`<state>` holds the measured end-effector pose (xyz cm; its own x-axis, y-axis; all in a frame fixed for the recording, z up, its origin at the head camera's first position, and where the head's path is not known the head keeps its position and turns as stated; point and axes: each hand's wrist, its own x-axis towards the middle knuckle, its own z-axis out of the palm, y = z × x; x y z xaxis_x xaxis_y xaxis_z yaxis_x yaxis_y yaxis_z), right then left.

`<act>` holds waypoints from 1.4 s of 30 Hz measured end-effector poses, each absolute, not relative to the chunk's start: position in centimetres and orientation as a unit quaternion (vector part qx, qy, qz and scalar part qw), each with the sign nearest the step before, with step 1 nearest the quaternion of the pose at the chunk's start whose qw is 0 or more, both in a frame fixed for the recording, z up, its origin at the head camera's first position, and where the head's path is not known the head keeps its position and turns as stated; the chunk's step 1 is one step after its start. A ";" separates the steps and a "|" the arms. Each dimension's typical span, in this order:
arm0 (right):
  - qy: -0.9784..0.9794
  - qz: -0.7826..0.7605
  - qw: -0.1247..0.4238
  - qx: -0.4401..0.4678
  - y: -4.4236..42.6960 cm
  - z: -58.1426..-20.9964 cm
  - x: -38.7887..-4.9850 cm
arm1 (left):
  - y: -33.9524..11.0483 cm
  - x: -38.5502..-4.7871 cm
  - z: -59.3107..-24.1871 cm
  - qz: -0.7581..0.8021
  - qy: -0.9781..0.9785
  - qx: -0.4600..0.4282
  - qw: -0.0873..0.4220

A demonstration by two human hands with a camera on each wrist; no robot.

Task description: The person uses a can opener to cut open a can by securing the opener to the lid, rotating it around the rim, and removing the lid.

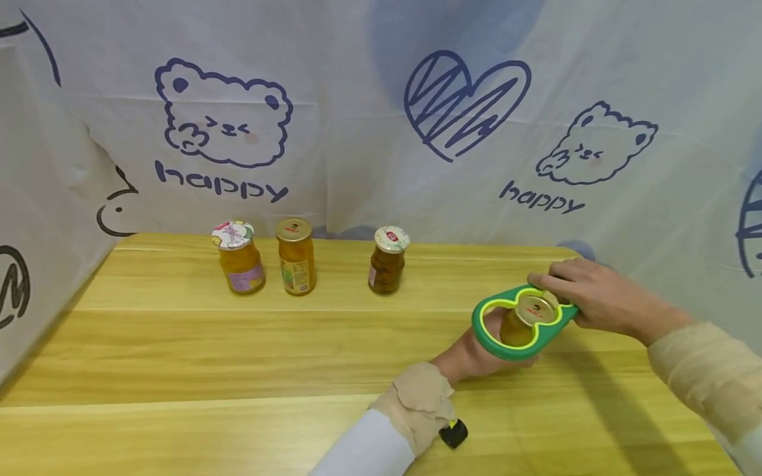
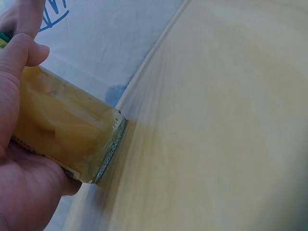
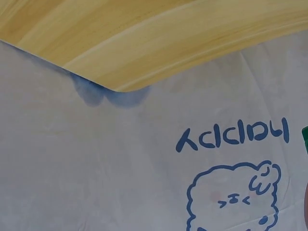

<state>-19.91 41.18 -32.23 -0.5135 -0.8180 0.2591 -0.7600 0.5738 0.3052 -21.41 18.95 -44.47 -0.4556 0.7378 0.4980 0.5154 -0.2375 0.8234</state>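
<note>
My left hand [image 1: 473, 357] grips a glass jar with a gold lid [image 1: 536, 309], the fingers wrapped round its body. Yellow-orange chunks show through the jar's glass [image 2: 67, 125] in the left wrist view, its base tilted off the tabletop. A green jar opener [image 1: 506, 350] with a yellow-lined opening lies round the lid, which sits in the part nearer my right hand [image 1: 601, 297]. That hand holds the opener's right end. In the right wrist view only a sliver of green opener [image 3: 305, 137] shows at the edge.
Three jars stand along the table's back: one with a patterned lid [image 1: 238, 258], one gold-lidded [image 1: 296, 258], one dark with a pale lid [image 1: 388, 264]. A small black object [image 1: 454, 434] is beside my left wrist. A printed cloth [image 1: 357, 132] hangs behind the wooden table [image 1: 238, 363].
</note>
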 end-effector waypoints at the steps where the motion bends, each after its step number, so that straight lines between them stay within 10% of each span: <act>1: -0.867 -0.079 0.189 0.455 41.2 -32.1 -19.8 | 18.9 -21.4 -44.4 0.593 0.612 0.516 0.088; 29: -0.872 -0.110 0.205 0.431 41.1 -30.6 -18.4 | 19.1 -21.0 -44.8 0.625 0.602 0.483 0.117; 42: -0.930 -0.067 0.250 0.261 39.5 -31.4 -15.3 | 19.1 -20.6 -44.6 0.629 0.645 0.385 0.200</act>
<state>-15.26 39.50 -31.39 -0.7391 -0.5180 0.4306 -0.4513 0.8554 0.2542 -20.61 19.10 -44.61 -0.6244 0.7478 0.2257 0.2448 -0.0871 0.9657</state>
